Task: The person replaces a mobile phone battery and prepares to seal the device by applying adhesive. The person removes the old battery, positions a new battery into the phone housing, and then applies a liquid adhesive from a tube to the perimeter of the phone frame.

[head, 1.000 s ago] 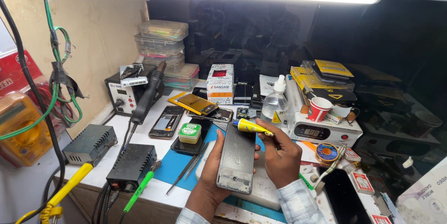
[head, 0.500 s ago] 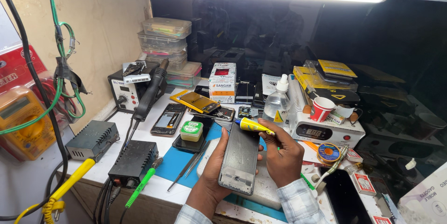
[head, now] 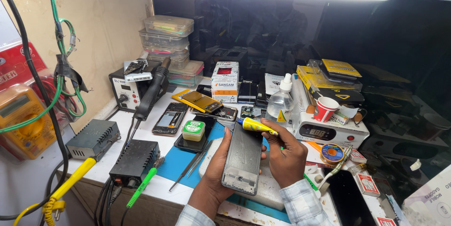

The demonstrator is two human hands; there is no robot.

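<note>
Grey, seemingly scuffed phone frame [head: 243, 159]

Grey phone frame [head: 243, 160], yellow glue tube [head: 257, 126] with a blue tip — blue mat [head: 181, 160], red paper cup [head: 325, 109], white bench [head: 122, 122].

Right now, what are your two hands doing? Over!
Left hand grips grey phone frame, propped upright. Right hand holds yellow glue tube, nozzle at frame's top edge. Tweezers lie alongside, apart.

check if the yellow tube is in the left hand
No, the yellow tube is pinched in the right hand, while the left hand holds the phone frame.
</note>
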